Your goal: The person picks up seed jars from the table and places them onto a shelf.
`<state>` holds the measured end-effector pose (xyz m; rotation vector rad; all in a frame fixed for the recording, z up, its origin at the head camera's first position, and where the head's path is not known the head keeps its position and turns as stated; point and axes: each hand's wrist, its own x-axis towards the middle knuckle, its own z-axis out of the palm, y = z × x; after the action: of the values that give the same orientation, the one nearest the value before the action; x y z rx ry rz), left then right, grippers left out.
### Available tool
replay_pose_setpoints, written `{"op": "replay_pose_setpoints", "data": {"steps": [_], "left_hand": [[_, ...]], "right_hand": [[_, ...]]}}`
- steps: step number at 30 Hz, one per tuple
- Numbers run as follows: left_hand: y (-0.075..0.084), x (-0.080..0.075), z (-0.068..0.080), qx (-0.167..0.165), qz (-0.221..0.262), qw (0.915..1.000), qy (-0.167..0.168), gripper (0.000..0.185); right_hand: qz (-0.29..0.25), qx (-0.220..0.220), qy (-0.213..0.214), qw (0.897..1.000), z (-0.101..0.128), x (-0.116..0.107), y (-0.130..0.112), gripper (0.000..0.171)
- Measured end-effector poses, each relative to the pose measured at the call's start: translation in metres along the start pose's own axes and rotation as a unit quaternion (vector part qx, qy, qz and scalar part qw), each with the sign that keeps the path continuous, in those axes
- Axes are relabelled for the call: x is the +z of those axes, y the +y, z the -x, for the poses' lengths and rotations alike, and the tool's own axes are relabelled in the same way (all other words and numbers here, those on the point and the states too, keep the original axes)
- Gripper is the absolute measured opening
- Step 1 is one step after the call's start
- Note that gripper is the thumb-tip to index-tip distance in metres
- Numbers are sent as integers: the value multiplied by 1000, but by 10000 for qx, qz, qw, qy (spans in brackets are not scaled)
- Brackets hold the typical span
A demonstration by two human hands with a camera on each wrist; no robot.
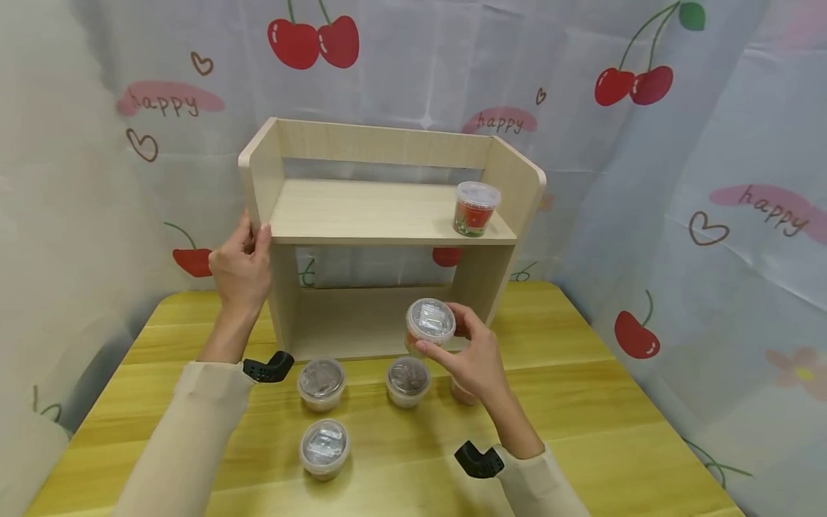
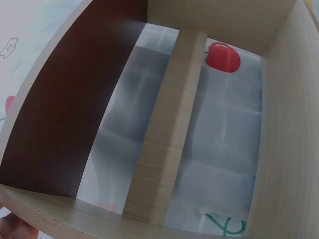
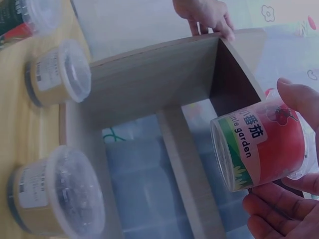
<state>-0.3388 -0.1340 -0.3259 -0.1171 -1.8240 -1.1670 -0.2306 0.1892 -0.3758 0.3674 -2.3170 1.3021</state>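
Observation:
A light wooden two-level shelf (image 1: 381, 212) stands on the yellow table (image 1: 581, 388). My left hand (image 1: 253, 238) grips the front edge of its left side panel; the right wrist view shows that hand (image 3: 209, 17) on the panel's edge. My right hand (image 1: 447, 334) holds a small clear-lidded cup (image 1: 430, 323) upright in front of the shelf's lower opening. Thumb and fingers pinch its sides, and its label (image 3: 264, 149) is red and green. A similar cup (image 1: 475, 208) sits at the right end of the upper board. The left wrist view shows only the shelf's inside (image 2: 164, 139).
Three lidded cups (image 1: 321, 383) (image 1: 408, 380) (image 1: 324, 449) stand on the table before the shelf, and another (image 1: 460, 393) is partly hidden behind my right hand. A cherry-print curtain (image 1: 678, 179) closes in the table at the back and on both sides.

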Motion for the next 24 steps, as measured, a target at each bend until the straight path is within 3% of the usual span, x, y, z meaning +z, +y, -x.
{"op": "replay_pose_setpoints", "data": {"steps": [24], "left_hand": [[0,-1,0,-100,-119,9998,-93,41]], "right_hand": [[-107,-78,403,9991,-42,-11,-23,64]]}}
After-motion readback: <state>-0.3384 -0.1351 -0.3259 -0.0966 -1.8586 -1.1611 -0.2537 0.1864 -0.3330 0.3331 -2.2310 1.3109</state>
